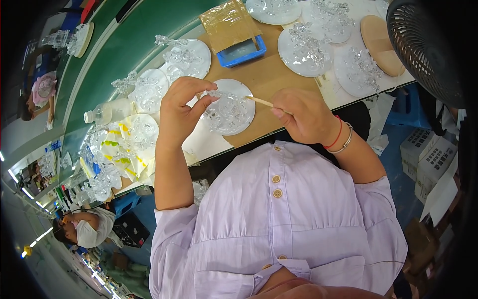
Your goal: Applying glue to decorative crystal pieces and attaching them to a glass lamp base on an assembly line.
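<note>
A round white disc (242,122) lies before me, with a cluster of clear, glass-like pieces (230,110) on it. My left hand (180,107) is at its left edge, thumb and forefinger closed on a small clear piece (213,92). I cannot tell whether that piece is joined to the cluster. From the right, my right hand (304,118) grips a thin, wood-coloured stick (261,101). The stick's tip points left and reaches the right rim of the disc; whether it touches is too small to tell.
Behind the disc stands a blue tray (242,54) with a tape-wrapped cardboard piece (230,25). More discs with clear pieces (304,52) sit around. A translucent bottle (108,112) lies at left, a dark fan (423,50) stands at right. Another person (89,226) works far left.
</note>
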Demonstrator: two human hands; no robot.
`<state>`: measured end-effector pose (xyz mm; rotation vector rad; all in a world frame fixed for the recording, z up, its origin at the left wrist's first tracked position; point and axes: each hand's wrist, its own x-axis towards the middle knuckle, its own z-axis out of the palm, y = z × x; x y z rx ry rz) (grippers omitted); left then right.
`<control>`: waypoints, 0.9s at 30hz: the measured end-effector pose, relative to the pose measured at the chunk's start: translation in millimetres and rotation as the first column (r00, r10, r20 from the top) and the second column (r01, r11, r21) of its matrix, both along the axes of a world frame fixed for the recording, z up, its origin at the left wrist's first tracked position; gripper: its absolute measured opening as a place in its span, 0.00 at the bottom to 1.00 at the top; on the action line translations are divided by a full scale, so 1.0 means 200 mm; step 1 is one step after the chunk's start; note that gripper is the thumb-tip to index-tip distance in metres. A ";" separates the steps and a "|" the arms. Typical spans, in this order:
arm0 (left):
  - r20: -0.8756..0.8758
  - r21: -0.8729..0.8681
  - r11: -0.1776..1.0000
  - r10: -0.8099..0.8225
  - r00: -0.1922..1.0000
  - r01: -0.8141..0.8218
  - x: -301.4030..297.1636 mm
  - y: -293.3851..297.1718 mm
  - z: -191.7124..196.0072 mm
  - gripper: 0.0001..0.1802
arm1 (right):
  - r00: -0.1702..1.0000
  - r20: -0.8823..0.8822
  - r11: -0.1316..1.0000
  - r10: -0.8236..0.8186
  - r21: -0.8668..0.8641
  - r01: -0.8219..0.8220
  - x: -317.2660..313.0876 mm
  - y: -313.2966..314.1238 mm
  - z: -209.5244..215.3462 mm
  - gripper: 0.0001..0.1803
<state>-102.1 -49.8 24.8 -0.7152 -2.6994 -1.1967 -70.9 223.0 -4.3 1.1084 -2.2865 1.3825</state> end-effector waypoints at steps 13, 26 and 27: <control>0.020 0.006 1.000 -0.006 1.000 0.006 0.00 0.00 0.01 0.12 | 0.998 0.021 0.997 0.063 0.040 -0.064 0.11 -0.01 0.05 0.07; -0.133 -0.098 0.995 -0.010 0.991 -0.003 0.01 0.02 0.04 0.13 | 0.997 0.004 0.997 -0.082 -0.009 0.082 -0.03 -0.04 0.00 0.05; -0.138 -0.167 0.984 0.042 0.990 -0.065 0.03 0.02 0.06 0.14 | 0.997 0.003 0.997 -0.081 -0.010 0.081 -0.05 -0.05 0.00 0.05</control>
